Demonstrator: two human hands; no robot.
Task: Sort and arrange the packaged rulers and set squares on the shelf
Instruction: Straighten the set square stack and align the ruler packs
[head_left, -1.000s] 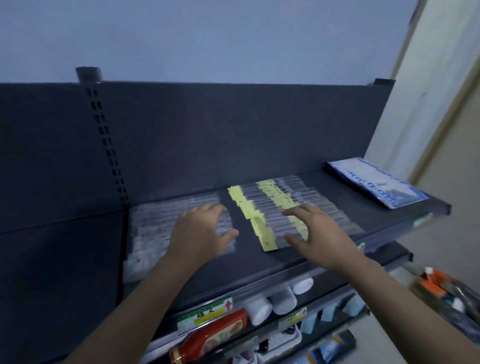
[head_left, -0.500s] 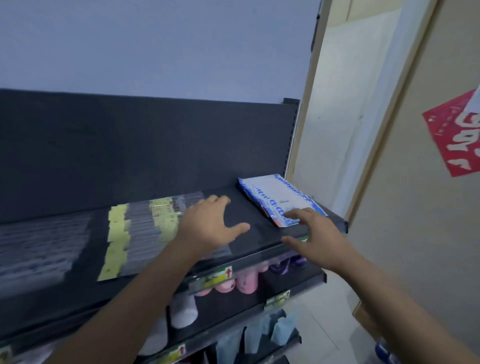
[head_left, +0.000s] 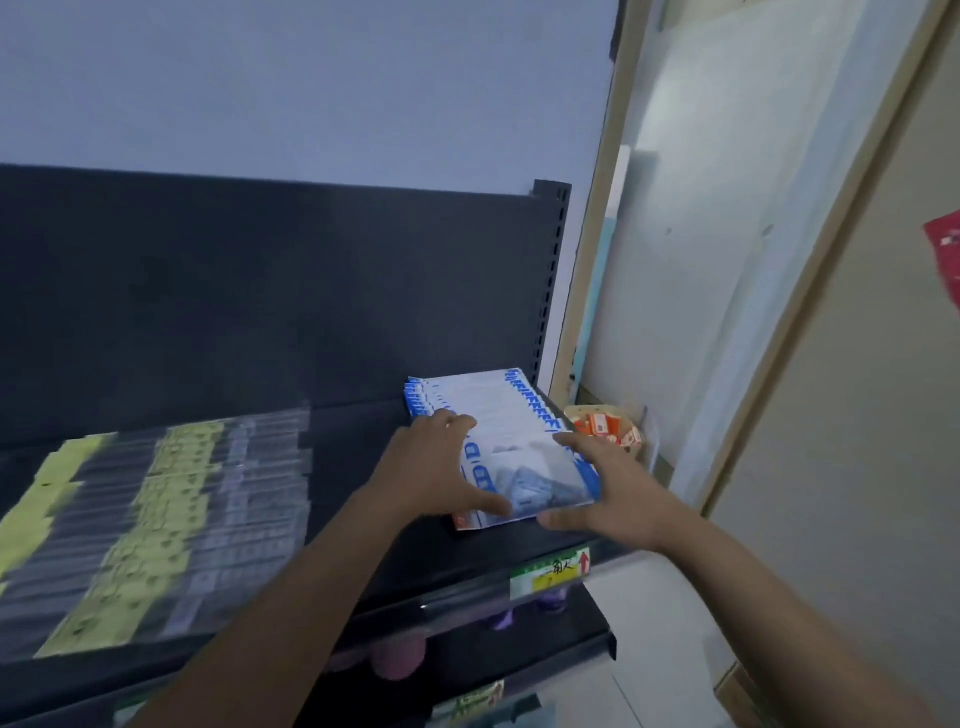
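1. The fanned stack of blue-and-white packets (head_left: 498, 410), which I take for the set squares, lies at the right end of the top shelf (head_left: 353, 467).
2. My left hand (head_left: 436, 467) rests on the stack's left edge, fingers spread flat, thumb along its front. It is pressing, not clutching.
3. My right hand (head_left: 608, 493) brackets the stack's right side, fingers straight, thumb at the front corner; it grips nothing.
4. I judge that I hold both sides to square the splayed packets into one pile.
5. Left of the stack, past bare shelf, the yellow-tagged ruler packs (head_left: 171, 519) lie in rows, too blurred to judge their order.
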